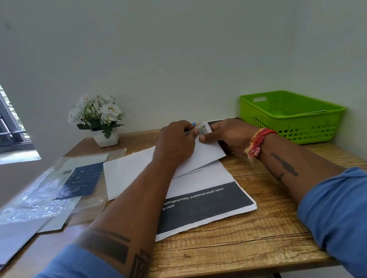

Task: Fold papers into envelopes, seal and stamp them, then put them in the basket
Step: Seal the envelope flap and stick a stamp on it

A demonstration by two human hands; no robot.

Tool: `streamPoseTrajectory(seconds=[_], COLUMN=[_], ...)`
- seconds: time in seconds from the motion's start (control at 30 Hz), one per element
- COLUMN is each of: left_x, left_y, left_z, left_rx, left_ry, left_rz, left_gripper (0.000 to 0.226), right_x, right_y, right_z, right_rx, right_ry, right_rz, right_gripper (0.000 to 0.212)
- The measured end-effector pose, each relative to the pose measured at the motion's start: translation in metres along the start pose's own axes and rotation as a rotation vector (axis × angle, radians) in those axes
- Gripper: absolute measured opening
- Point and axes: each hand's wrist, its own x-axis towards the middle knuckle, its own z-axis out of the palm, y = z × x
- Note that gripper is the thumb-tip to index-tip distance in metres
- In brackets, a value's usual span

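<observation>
Both hands pinch the stamp [202, 130] at the envelope's [136, 171] far right corner, left hand [174, 144] and right hand [224, 135] touching, basket [291, 116] off right

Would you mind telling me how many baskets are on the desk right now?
1: the green basket stands at the desk's far right corner against the wall, beyond the right hand. No other is visible.

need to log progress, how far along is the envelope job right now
Done: one white envelope looks filled and lies on the printed papers. In hand: the left hand and right hand both pinch a small stamp at the envelope's top corner, so stamping is underway. Left: drop it into the green basket, which seems nearly empty, then do the remaining sheets.
</observation>
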Motion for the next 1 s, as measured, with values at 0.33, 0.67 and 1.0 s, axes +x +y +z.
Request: streamPoseTrajectory(seconds=[0.33,0.67,1.0], left_x=[-0.002,-0.001,0.002], left_y=[0.004,0.0,-0.019], left_z=[0.002,-0.001,-0.014], left_rx=[0.027,0.035,-0.139], left_ry=[-0.027,0.055,0.221], left_rz=[0.006,-0.02,-0.412], left_gripper=[0.024,0.024,0.067], right_x=[0.016,0.009,0.008], right_y=[-0.003,0.0,-0.002], right_z=[-0.007,-0.014,-0.028], right_rx=[-0.135,-0.053,0.176], right_ry=[0.231,0.239,0.563], right_rz=[-0.131,-0.116,-0.21], right_gripper=[0.019,0.037,0.011])
